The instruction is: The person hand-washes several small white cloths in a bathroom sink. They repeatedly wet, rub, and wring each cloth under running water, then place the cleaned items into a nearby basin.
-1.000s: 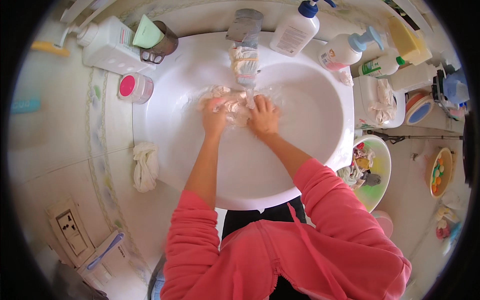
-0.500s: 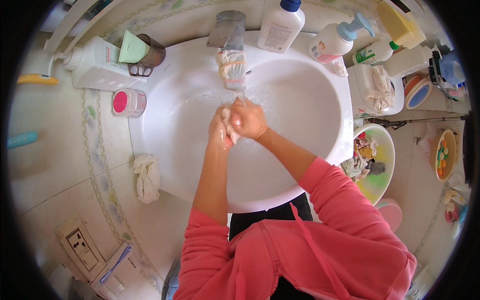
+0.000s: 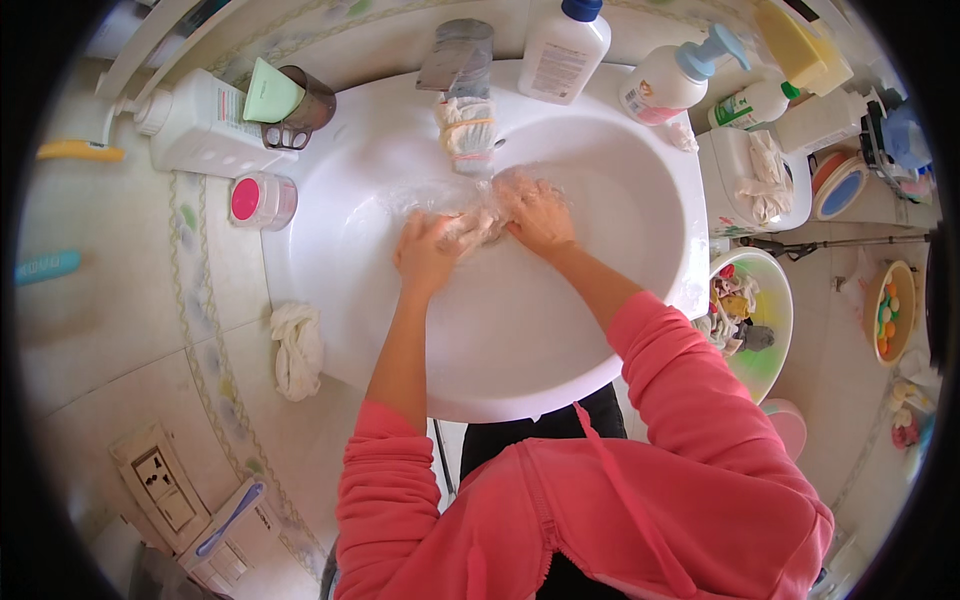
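Below the running faucet (image 3: pixel 468 130), a small wet whitish cloth (image 3: pixel 484 228) is spread between my two hands, blurred by splashing water. My left hand (image 3: pixel 430 247) grips its left side, fingers curled toward the stream. On the other side, my right hand (image 3: pixel 541 217) has its thumb and fingers on the cloth, with the fingertips partly hidden by the splash. Both hands are low inside the white sink (image 3: pixel 530 350). A pale cloth and bands are wrapped round the faucet's spout.
A white bottle (image 3: pixel 565 52) and a pump bottle (image 3: pixel 668 85) stand on the sink's back rim. A pink-lidded jar (image 3: pixel 262 202) and a large white jug (image 3: pixel 205 125) are at left. A basin (image 3: pixel 772 345) of clothes sits at right. A pale cloth (image 3: pixel 296 350) hangs by the left edge.
My hands have moved apart from a tight squeeze round the cloth, the left going left and the right going right. The cloth is now opened out between them under the water.
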`<state>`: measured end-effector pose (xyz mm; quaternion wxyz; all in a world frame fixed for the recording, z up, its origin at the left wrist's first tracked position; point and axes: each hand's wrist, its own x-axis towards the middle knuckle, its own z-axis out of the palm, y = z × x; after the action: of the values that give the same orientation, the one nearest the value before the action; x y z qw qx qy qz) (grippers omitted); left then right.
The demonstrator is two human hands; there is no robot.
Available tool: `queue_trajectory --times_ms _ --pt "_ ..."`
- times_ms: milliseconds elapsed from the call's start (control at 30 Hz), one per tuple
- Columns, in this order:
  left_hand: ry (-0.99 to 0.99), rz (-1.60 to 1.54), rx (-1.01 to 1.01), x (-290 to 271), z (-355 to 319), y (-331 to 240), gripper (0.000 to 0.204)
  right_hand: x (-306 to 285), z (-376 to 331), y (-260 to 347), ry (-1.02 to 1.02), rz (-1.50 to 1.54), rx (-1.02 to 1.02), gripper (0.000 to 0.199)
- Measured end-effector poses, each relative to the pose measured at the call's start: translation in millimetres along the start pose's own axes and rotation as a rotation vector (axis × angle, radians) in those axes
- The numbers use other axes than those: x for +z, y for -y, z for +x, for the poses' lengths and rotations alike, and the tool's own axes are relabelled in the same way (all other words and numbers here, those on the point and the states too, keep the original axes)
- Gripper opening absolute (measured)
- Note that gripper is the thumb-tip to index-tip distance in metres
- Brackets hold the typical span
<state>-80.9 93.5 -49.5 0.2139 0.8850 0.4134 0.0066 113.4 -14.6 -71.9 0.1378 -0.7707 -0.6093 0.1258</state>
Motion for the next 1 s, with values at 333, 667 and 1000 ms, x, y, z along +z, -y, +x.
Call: queue_trajectory --times_ms 333,667,1000 --pt "0.623 -2.267 -0.678 -31 9 -41 0.043 -61 -15 142 -0.486 0.526 -0.395 0.020" --pt "0.276 -1.686 -0.572 -37 -5 -55 0.030 -29 10 0 -0.352 0.161 -0.152 0.019" --pt "-0.204 -0.191 -0.325 7 -1 2 0.066 -7 -4 -7 0.037 -0.100 -0.188 0.050"
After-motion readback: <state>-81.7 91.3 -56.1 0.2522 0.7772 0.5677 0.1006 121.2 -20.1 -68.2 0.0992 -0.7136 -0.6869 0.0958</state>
